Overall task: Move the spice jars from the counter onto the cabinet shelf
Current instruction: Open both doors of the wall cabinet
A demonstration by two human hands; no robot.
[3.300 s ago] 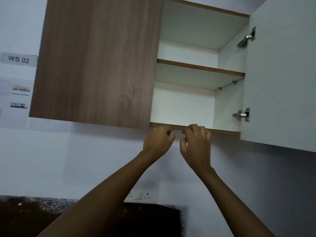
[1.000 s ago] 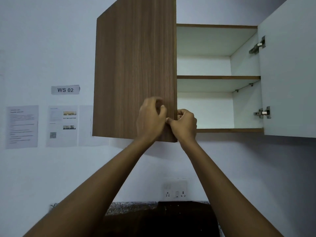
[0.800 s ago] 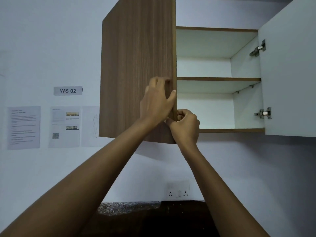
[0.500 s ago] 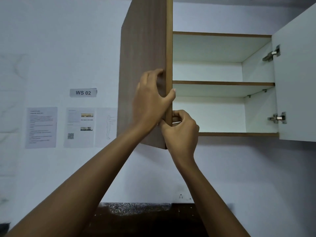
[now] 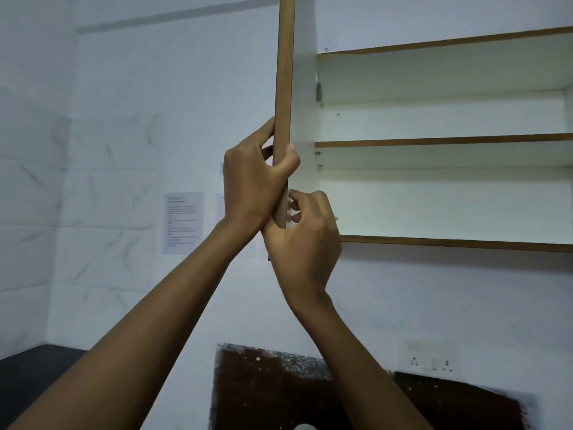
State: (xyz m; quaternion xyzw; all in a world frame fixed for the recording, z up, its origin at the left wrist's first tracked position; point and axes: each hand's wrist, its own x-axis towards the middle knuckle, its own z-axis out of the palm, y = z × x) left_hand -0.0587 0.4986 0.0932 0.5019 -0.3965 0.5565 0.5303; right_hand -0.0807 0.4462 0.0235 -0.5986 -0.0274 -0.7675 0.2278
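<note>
Up close, left hand (image 5: 252, 181) clenched around the free edge of the cabinet door (image 5: 283, 88), fingers behind its wooden face, thumb hooked over the front edge. Right hand (image 5: 305, 243) directly beneath, touching the left wrist, curled on the door's bottom corner with fingertips (image 5: 294, 206) pressed to the white inner side. Door seen edge-on, upright, rising above both hands and out of the top of the view. To the right of the hands, open cabinet with white interior: middle shelf (image 5: 443, 140) at about the height of the left hand, lower shelf (image 5: 452, 242) level with the right hand, both bare in the visible part. No spice jars in view, so their place impossible to tell. To the left of the hands, printed sheet (image 5: 183, 223) stuck on the white wall, its lines too small and blurred to read. Below the forearms, dark speckled counter (image 5: 273, 389); low to the right of the right forearm, wall socket plate (image 5: 432, 361).
</note>
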